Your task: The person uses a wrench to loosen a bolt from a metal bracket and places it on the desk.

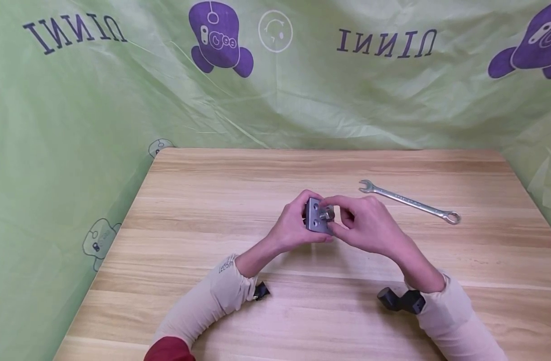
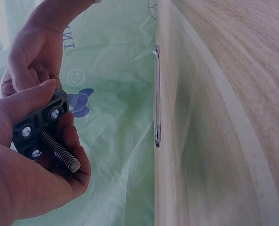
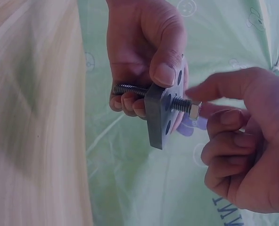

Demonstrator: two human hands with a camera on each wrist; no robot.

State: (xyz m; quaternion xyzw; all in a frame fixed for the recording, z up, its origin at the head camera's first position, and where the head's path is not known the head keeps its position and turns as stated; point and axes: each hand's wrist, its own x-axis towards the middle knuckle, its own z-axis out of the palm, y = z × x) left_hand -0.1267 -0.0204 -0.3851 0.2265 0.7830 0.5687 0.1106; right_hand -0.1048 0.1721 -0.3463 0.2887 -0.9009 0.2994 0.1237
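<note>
My left hand (image 1: 298, 225) grips a small square plate (image 1: 313, 215) by its edges, above the table. The plate has a grey face with round holes and a dark ribbed back. A hex bolt (image 3: 194, 110) passes through its middle; in the left wrist view its threaded end (image 2: 61, 153) sticks out of the back, near my curled fingers. My right hand (image 1: 370, 223) is at the face side, with thumb and index finger spread around the bolt head and no firm pinch visible. Its other fingers (image 3: 231, 165) are curled in toward the palm.
A combination wrench (image 1: 410, 201) lies on the wooden table (image 1: 203, 200), behind and to the right of my hands. Black wrist devices (image 1: 399, 301) sit at the sleeve cuffs. A green printed curtain (image 1: 302, 110) hangs behind the table and along its sides.
</note>
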